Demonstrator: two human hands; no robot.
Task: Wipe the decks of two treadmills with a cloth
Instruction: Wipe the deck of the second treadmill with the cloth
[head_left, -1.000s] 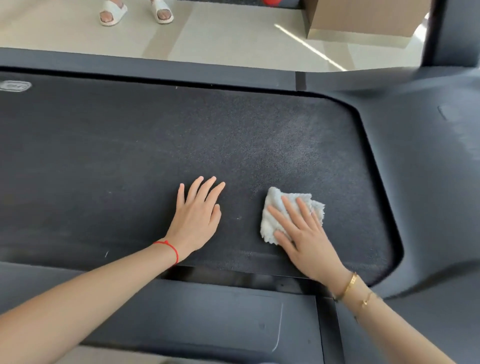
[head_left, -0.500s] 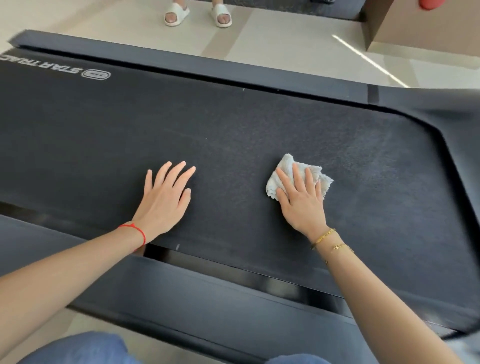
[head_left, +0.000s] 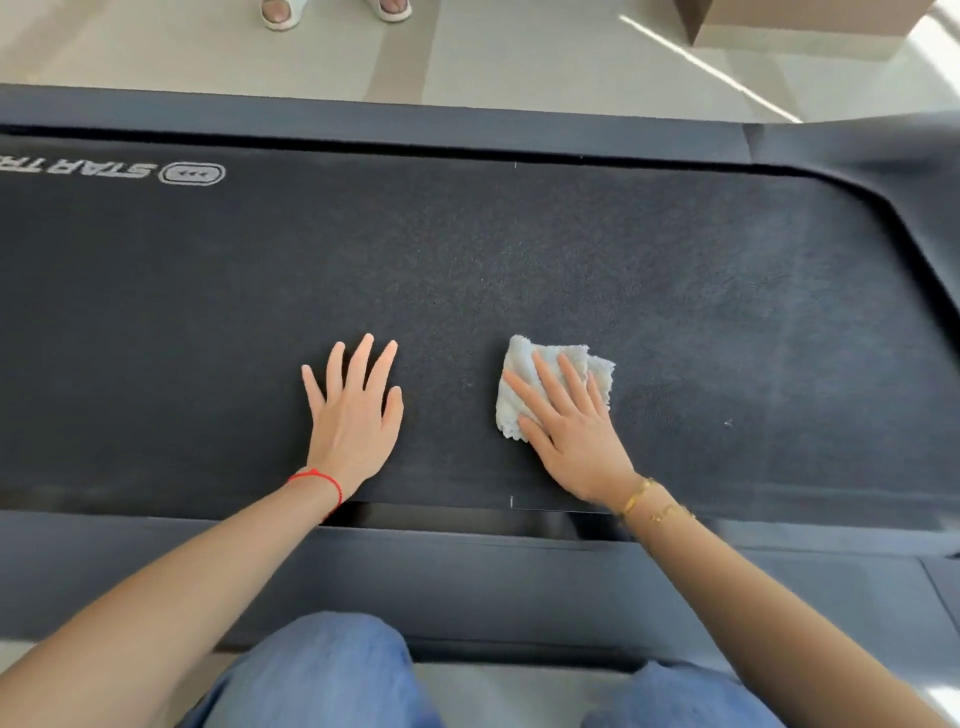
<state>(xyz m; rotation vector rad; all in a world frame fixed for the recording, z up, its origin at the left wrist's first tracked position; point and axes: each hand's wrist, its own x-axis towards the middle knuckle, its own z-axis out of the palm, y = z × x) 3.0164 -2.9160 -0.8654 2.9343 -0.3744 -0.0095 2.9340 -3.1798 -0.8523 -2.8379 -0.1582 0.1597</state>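
Note:
A black treadmill deck (head_left: 519, 270) with a textured belt fills the head view from left to right. A small folded white cloth (head_left: 524, 379) lies on the belt near its front edge. My right hand (head_left: 571, 426) presses flat on the cloth with straight, spread fingers. My left hand (head_left: 356, 410) rests flat on the bare belt a little to the left of the cloth, fingers spread. A white logo (head_left: 192, 173) is printed on the belt at the far left.
The treadmill's dark side rail (head_left: 467, 577) runs along the near edge, with my knees in blue jeans (head_left: 322, 675) below it. Beyond the far rail is a pale tiled floor with another person's sandalled feet (head_left: 280, 10) and a cardboard box (head_left: 810, 21).
The view has shifted left along the deck and my knees have come into view. Both hands stay flat on the belt, and the right hand with the cloth has drawn back toward the near edge.

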